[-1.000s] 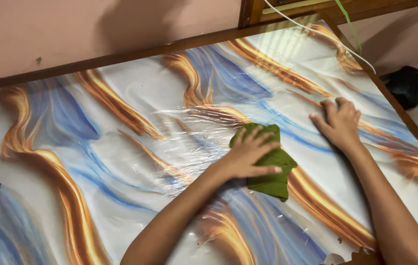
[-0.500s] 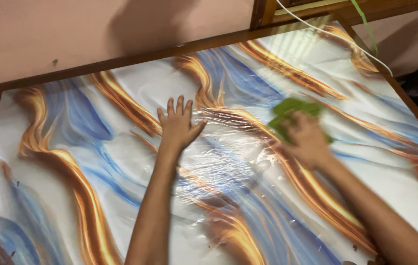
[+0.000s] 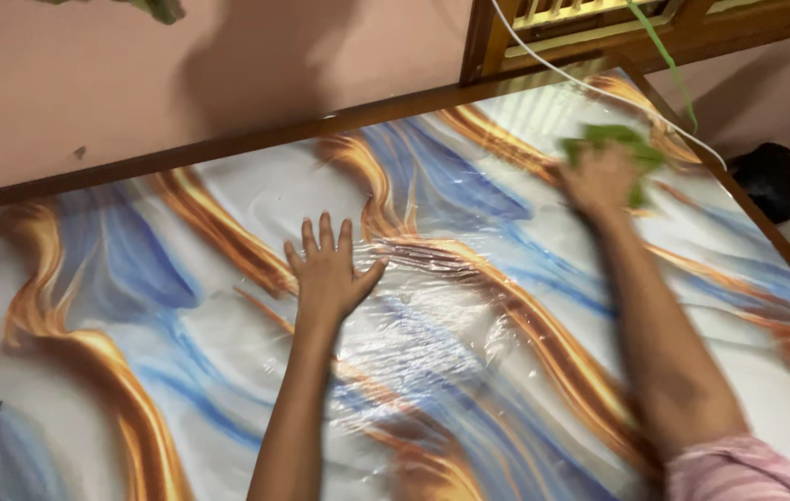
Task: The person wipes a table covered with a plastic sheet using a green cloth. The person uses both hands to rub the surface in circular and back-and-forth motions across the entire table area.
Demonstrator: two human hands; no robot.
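While the left hand (image 3: pixel 328 267) lies flat on the middle of the table (image 3: pixel 228 148), fingers spread and palm down on the clear plastic film (image 3: pixel 432 315) with nothing held, the wiping takes place at the far right. The table carries a glossy cover of white, blue and orange swirls inside a dark wooden rim, and it stands against a pink wall (image 3: pixel 61 83). Further right, the right hand (image 3: pixel 599 178), blurred by motion, presses a green cloth (image 3: pixel 631 148) onto the cover near the far right corner; the fingers lie over the cloth, but how tightly they close on it cannot be told. A white cable (image 3: pixel 599 91) and a green strip (image 3: pixel 664 56) cross that corner, below a wooden frame (image 3: pixel 543 23); a dark object (image 3: pixel 766 176) sits beyond the right edge.

As a judgement, the wiping is under way: the cloth is at the far right corner, and nothing shows how much of the left and near areas has been covered.

Compared with half a second ago, the cloth and right hand have travelled from the middle right toward the far right corner, with the arm stretched further, while the left hand has kept its place, still flat on the film. One second ago the cloth lay under the left hand.
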